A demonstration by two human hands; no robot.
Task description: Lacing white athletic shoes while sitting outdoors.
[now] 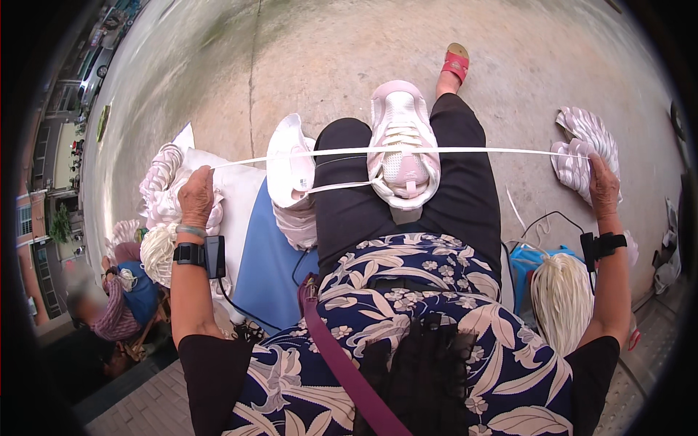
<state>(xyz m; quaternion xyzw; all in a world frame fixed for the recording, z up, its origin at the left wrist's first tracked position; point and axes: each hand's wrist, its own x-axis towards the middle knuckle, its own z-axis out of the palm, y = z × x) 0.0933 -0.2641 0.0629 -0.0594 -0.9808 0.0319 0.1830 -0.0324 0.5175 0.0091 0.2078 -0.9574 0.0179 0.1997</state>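
A white shoelace is pulled straight across my lap between my two hands. My left hand, out to the left, has its fingers closed on one end. Far to the right, my right hand pinches the other end. Under the lace's middle, a pink and white shoe upper rests on my thighs, its tongue towards me and lacing across its front. A white strip runs from its left side to a stack of shoe uppers beside my left leg. The fingertips of both hands are small and partly hidden.
More nested uppers lie at left and beyond my right hand. A bundle of white laces hangs over a blue bag at right; another bundle is at left. A blue surface adjoins my left thigh. A person sits farther left.
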